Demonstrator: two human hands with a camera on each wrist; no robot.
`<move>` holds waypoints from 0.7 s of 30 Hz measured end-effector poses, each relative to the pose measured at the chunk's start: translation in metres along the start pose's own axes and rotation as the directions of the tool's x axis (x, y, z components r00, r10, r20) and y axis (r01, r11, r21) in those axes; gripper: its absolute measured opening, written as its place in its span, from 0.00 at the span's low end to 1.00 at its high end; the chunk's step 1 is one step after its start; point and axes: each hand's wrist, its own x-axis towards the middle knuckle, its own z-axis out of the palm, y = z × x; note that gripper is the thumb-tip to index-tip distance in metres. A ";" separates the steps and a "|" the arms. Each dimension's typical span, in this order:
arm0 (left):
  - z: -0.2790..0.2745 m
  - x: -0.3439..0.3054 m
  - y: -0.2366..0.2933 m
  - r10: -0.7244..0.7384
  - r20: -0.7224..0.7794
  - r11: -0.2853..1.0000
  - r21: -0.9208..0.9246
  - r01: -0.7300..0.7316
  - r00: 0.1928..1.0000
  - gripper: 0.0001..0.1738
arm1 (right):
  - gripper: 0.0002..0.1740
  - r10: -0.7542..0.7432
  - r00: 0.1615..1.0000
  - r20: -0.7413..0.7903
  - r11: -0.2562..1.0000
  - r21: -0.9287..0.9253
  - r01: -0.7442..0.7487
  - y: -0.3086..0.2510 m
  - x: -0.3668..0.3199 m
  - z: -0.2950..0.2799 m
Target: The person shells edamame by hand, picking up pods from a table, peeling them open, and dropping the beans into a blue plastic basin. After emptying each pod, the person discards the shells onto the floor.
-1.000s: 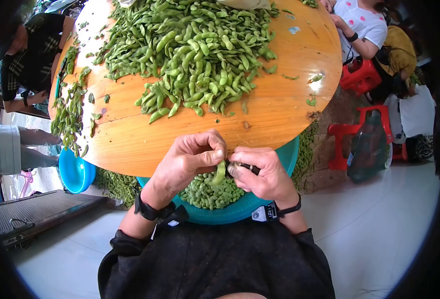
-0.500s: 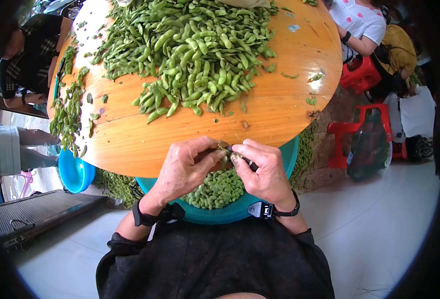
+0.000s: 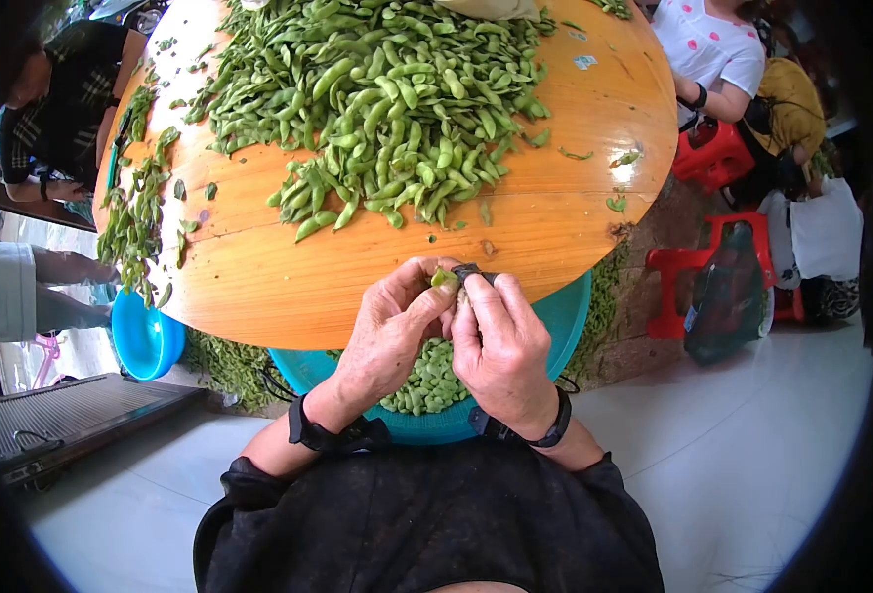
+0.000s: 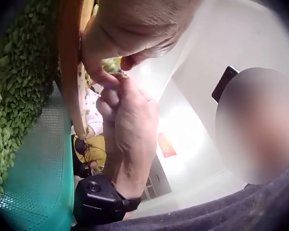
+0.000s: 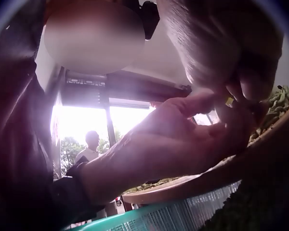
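Over the teal basket (image 3: 436,431), the left hand (image 3: 385,336) pinches a green pod (image 3: 444,279) between thumb and fingers. The right hand (image 3: 503,354) meets it at the fingertips, its fingers curled round a small dark object (image 3: 472,271) whose kind I cannot tell. Loose green beans (image 3: 426,381) lie in the basket below. In the left wrist view the pod (image 4: 111,64) shows between the left hand (image 4: 139,29) and the right hand (image 4: 132,130). In the right wrist view, the right hand (image 5: 221,48) hides most of the pod against the left hand (image 5: 154,144).
A large heap of pods (image 3: 387,109) covers the far middle of the round wooden table (image 3: 258,287). More pods (image 3: 140,217) lie along its left edge. A blue basin (image 3: 147,336) stands at left, red stools (image 3: 688,272) at right. People are on both sides.
Both hands have turned and drawn closer together. The pod, hanging downward a second ago, now sits mostly covered at the fingertips. The right hand has moved slightly left, its dark object now by the table edge.
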 end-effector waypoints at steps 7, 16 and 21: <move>0.011 0.000 -0.013 0.071 -0.045 0.967 -0.243 -0.079 0.996 0.15 | 0.15 -0.119 0.990 -0.070 0.990 -0.087 0.113 0.004 0.002 0.002; 0.000 -0.003 -0.002 0.057 0.052 0.994 0.095 -0.061 0.997 0.14 | 0.11 0.207 0.968 0.143 0.885 0.395 -0.248 0.023 0.004 -0.016; -0.003 -0.002 0.003 0.006 0.051 0.977 0.214 -0.017 0.999 0.13 | 0.09 0.422 0.692 0.585 0.257 0.655 -0.710 0.032 0.011 -0.026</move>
